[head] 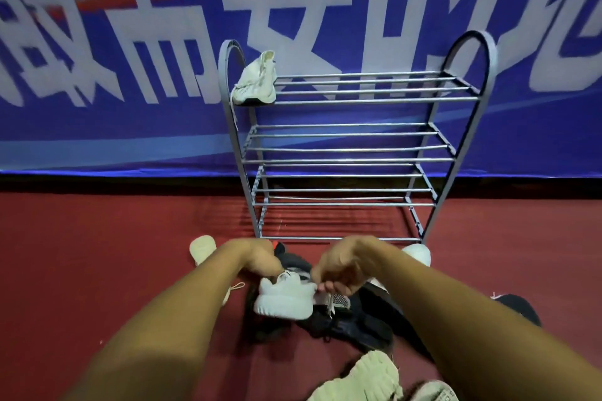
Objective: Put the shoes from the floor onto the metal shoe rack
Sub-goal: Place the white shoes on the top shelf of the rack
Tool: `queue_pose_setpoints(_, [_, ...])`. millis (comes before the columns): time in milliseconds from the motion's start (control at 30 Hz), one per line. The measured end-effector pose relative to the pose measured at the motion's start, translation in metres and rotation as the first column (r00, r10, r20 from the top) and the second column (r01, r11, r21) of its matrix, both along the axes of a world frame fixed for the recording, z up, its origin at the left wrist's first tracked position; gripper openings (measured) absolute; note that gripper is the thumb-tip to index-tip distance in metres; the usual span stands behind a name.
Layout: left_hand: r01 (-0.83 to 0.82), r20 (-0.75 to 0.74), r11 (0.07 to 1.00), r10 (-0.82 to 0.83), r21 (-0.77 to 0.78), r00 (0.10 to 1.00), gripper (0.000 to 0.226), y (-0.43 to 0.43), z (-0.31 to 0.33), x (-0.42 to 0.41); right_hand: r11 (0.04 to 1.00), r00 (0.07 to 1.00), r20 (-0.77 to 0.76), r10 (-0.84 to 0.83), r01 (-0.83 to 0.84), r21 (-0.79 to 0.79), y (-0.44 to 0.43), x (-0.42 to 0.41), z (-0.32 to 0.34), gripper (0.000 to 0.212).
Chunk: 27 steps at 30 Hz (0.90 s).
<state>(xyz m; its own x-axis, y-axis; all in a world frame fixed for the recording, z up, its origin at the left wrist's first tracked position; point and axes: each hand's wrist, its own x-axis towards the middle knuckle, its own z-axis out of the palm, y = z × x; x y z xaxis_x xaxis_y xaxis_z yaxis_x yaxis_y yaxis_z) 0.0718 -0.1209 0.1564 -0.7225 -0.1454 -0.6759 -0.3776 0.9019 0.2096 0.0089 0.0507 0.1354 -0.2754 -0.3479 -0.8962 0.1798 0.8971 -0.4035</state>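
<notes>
A grey metal shoe rack (353, 159) with several tiers stands against the blue banner. One white sneaker (257, 80) lies on the left end of its top tier, a lace hanging down. In front of the rack, above a pile of shoes, I hold a small white sneaker (283, 298) with both hands. My left hand (257, 259) grips its left side at the collar. My right hand (345, 270) pinches its right end with curled fingers. Dark shoes (358, 322) lie under it on the red floor.
More pale shoes lie on the floor: one left of the rack's foot (202, 247), one at its right foot (418, 252), one knitted cream shoe (368, 374) at the bottom edge. A black shoe (518, 306) lies to the right. The lower rack tiers hold nothing.
</notes>
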Motion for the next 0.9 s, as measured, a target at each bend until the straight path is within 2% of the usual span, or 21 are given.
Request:
queue_pose_setpoints(67, [-0.044,-0.077,0.998,0.048,0.053,0.996,0.022,-0.003,0.020,-0.010,0.999,0.998,-0.059,-0.008,0.006,-0.034,0.001,-0.010,0.032,0.029])
queue_pose_setpoints(133, [-0.102,-0.197,0.989,0.122,0.106,0.973,0.025,-0.005,0.036,-0.017,0.995,0.975,-0.220,-0.029,0.007,-0.102,0.004,-0.018,0.064,0.032])
queue_pose_setpoints(200, [-0.150,-0.338,0.978,0.192,0.145,0.921,0.036,-0.004,0.049,-0.023,0.979,0.899,-0.421,-0.117,0.034,-0.199,0.011,-0.026,0.091,0.030])
queue_pose_setpoints(300, [-0.159,-0.500,0.981,0.196,0.116,0.844,0.040,0.007,0.066,-0.030,0.952,0.744,-0.624,-0.238,0.052,-0.301,0.020,-0.034,0.114,0.019])
queue_pose_setpoints(367, [-0.167,-0.584,0.980,0.196,0.104,0.788,0.041,0.017,0.076,-0.031,0.943,0.663,-0.696,-0.276,0.046,-0.331,0.023,-0.034,0.119,0.021])
queue_pose_setpoints(433, [-0.189,-0.664,0.960,0.278,0.205,0.694,0.038,0.019,0.082,-0.035,0.916,0.610,-0.712,-0.348,0.060,-0.396,0.024,-0.036,0.122,0.022])
queue_pose_setpoints(500, [-0.185,-0.649,0.884,0.444,0.429,0.618,0.023,0.018,0.087,-0.038,0.850,0.600,-0.656,-0.457,0.080,-0.520,0.026,-0.038,0.125,0.022])
queue_pose_setpoints(567, [-0.175,-0.477,0.700,0.626,0.692,0.617,0.011,0.017,0.090,-0.037,0.801,0.583,-0.627,-0.517,0.071,-0.595,0.025,-0.041,0.130,0.017])
queue_pose_setpoints(600, [-0.183,-0.375,0.604,0.674,0.776,0.637,0.011,0.016,0.092,-0.036,0.786,0.555,-0.632,-0.541,0.065,-0.615,0.024,-0.042,0.133,0.013])
queue_pose_setpoints(667, [-0.177,-0.303,0.523,0.701,0.834,0.646,0.016,0.014,0.095,-0.039,0.764,0.483,-0.652,-0.584,0.057,-0.642,0.021,-0.045,0.137,0.011])
queue_pose_setpoints(733, [-0.154,-0.326,0.496,0.744,0.855,0.583,0.019,0.016,0.101,-0.043,0.739,0.431,-0.653,-0.623,0.049,-0.672,0.018,-0.047,0.138,0.011])
queue_pose_setpoints(833, [-0.114,-0.311,0.407,0.825,0.906,0.472,0.019,0.018,0.109,-0.049,0.654,0.449,-0.565,-0.692,0.058,-0.755,0.016,-0.050,0.139,0.013])
queue_pose_setpoints(900, [-0.095,-0.299,0.374,0.850,0.923,0.433,0.017,0.018,0.112,-0.053,0.605,0.494,-0.493,-0.716,0.087,-0.791,0.015,-0.053,0.139,0.024])
